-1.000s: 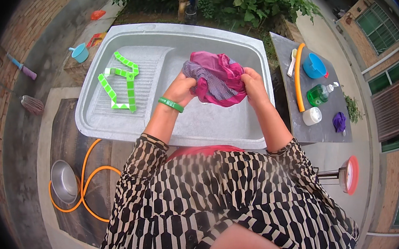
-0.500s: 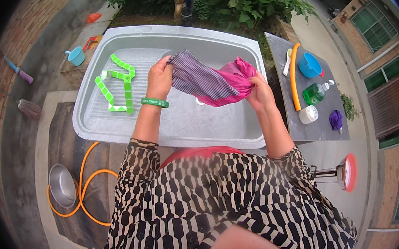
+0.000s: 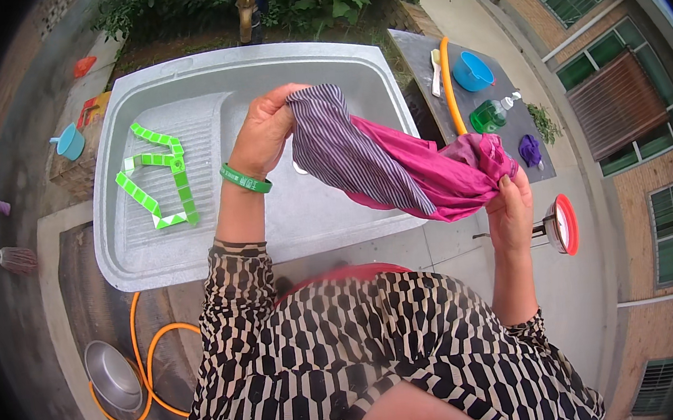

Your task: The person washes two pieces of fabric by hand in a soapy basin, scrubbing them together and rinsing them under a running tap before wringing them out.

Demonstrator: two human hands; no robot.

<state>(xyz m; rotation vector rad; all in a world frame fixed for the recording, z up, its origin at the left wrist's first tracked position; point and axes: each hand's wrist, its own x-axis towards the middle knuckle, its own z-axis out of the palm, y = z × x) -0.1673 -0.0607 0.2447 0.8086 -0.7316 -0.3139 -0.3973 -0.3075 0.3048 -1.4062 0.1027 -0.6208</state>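
Observation:
A cloth [image 3: 384, 153], magenta with a dark striped part, is stretched between my two hands above the sink. My left hand [image 3: 262, 132] pinches its striped upper left end, and a green wristband [image 3: 246, 178] circles that wrist. Bunched magenta fabric at the other end is gripped by my right hand [image 3: 510, 208], which is out past the sink's right edge. Beneath the cloth is the grey wash sink [image 3: 172, 268]. A bright green and white segmented snake puzzle [image 3: 180, 184] lies on the sink's ribbed left part, apart from my hands.
Right of the sink, a dark table [image 3: 418, 48] carries an orange hose piece [image 3: 449, 90], a white brush, a blue bowl [image 3: 472, 71], a green pump bottle [image 3: 491, 116] and a purple cloth [image 3: 530, 150]. A tap [image 3: 247, 12] stands behind. A metal basin [image 3: 115, 375] rests at lower left.
My right hand has moved right and toward me, drawing the cloth out longer and lower on that side. My left hand keeps its hold. The whole view has shifted.

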